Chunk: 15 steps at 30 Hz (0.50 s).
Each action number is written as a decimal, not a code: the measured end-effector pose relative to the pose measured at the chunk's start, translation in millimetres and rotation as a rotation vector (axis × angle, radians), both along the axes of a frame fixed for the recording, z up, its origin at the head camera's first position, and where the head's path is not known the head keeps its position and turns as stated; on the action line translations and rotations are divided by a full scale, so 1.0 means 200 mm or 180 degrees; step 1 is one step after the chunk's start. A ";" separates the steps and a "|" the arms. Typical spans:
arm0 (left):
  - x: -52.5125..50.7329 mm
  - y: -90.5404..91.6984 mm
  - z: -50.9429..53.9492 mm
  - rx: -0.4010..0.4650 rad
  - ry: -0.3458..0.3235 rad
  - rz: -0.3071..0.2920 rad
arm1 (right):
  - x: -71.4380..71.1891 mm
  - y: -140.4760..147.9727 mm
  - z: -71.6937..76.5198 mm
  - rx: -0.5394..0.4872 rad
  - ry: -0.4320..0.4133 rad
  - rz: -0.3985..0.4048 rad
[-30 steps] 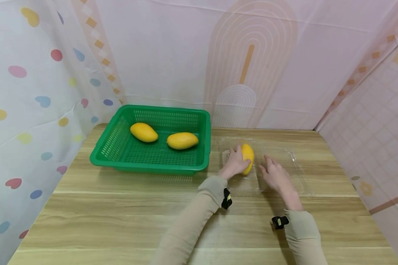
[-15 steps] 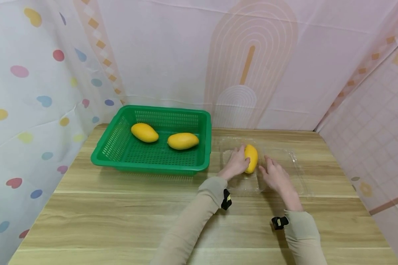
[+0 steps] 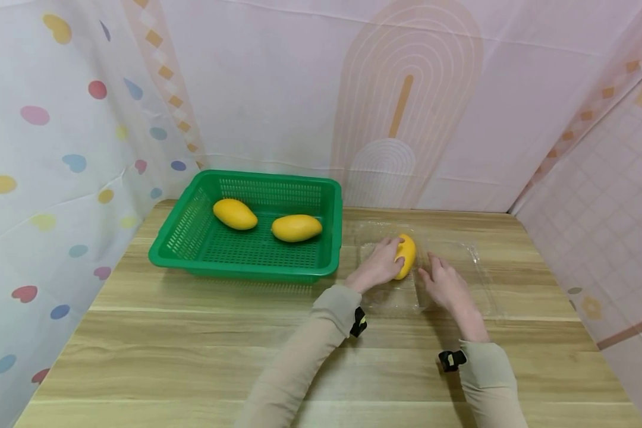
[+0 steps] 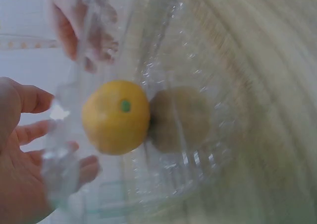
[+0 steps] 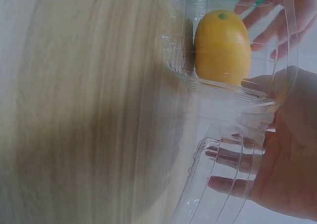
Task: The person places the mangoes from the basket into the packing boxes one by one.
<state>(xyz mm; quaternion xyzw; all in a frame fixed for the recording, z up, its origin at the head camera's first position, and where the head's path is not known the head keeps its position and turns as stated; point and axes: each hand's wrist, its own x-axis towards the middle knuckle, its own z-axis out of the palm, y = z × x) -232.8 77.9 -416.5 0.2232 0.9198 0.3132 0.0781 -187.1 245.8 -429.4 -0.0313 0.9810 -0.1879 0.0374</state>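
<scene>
One yellow mango (image 3: pixel 406 255) lies in the left half of an opened clear plastic clamshell box (image 3: pixel 387 300). My left hand (image 3: pixel 378 263) is beside and over the mango in the head view. In the left wrist view its fingers (image 4: pixel 34 131) are loosely spread, with a gap between them and the mango (image 4: pixel 117 119). At the middle fold of the box, my right hand (image 3: pixel 447 285) holds the plastic between thumb and fingers. The right wrist view shows its thumb by the mango half and its other fingers (image 5: pixel 232 185) behind the other half's wall.
A green plastic basket (image 3: pixel 246 274) stands at the back left of the wooden table (image 3: pixel 203 356). Inside it are two more mangoes, one on the left (image 3: pixel 235 214) and one on the right (image 3: pixel 296 228). Patterned cloth (image 3: pixel 278 89) hangs behind the table and at both sides.
The mango has shifted slightly right within the box. My left hand has let go of it and drawn back a little to the left. The right hand has stayed in place.
</scene>
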 end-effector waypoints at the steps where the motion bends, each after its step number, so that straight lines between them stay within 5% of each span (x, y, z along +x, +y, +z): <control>1: 0.00 -0.01 0.01 -0.0011 0.0037 -0.0043 | 0.00 0.00 0.00 -0.0001 -0.0006 0.0000; 8: -0.02 -0.07 0.09 0.0057 0.0189 -0.0293 | 0.00 0.00 0.00 -0.0010 -0.0010 -0.0006; 15: -0.08 -0.19 0.16 0.0112 0.0294 -0.0202 | 0.01 0.00 0.00 -0.0013 0.0031 -0.0003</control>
